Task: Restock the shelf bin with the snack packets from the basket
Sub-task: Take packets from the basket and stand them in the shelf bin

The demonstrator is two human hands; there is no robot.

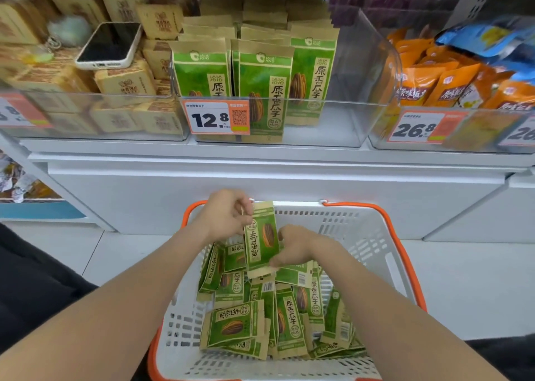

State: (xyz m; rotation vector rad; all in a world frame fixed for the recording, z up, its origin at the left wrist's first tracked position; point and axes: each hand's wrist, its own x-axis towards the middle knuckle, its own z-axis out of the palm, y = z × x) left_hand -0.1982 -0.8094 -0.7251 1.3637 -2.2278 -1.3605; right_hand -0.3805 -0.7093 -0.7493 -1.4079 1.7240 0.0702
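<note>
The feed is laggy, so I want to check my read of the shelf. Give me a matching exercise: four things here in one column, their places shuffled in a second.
Things
1 phone
2 held seed packet
3 orange packets
4 12.8 price tag

Places
A on the front of the middle bin
B in the right bin
C lying on the tan packets
D between left hand and right hand, over the basket

Pairs: 1-C, 2-D, 3-B, 4-A
</note>
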